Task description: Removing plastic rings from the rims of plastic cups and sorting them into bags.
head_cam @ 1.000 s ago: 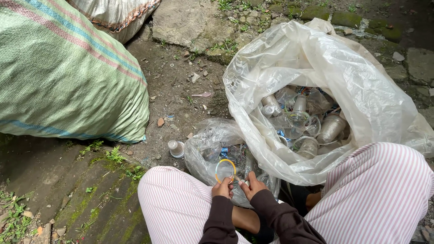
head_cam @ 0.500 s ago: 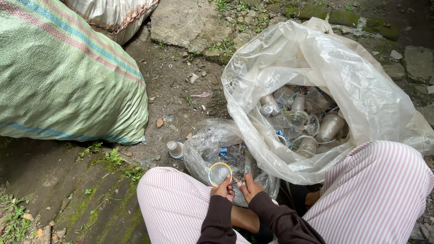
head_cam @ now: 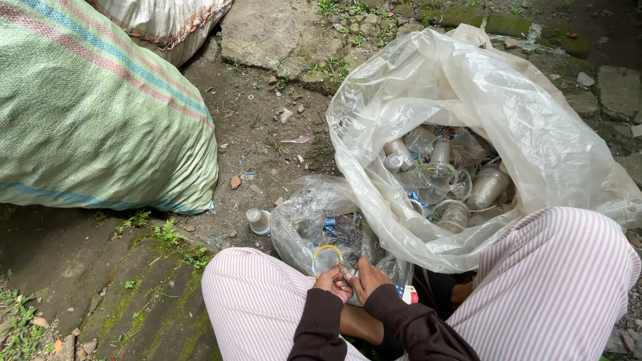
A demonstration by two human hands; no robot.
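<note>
At 9 o'clock lies a large green woven sack with pink and blue stripes [head_cam: 100,113]; a small clear plastic cup [head_cam: 257,220] rests on the dirt near its lower corner. At 6 o'clock, the left hand [head_cam: 333,282] pinches a clear thin-walled plastic cup with a yellow rim [head_cam: 327,259], fingers closed on the rim. The right hand [head_cam: 369,279] touches the same rim, fingers curled (exact grip cannot be determined). The cup appears light, flexible and easily crushed; hold at the stiffer rim. At 2 o'clock, a large translucent plastic bag [head_cam: 481,100] contains further cups.
</note>
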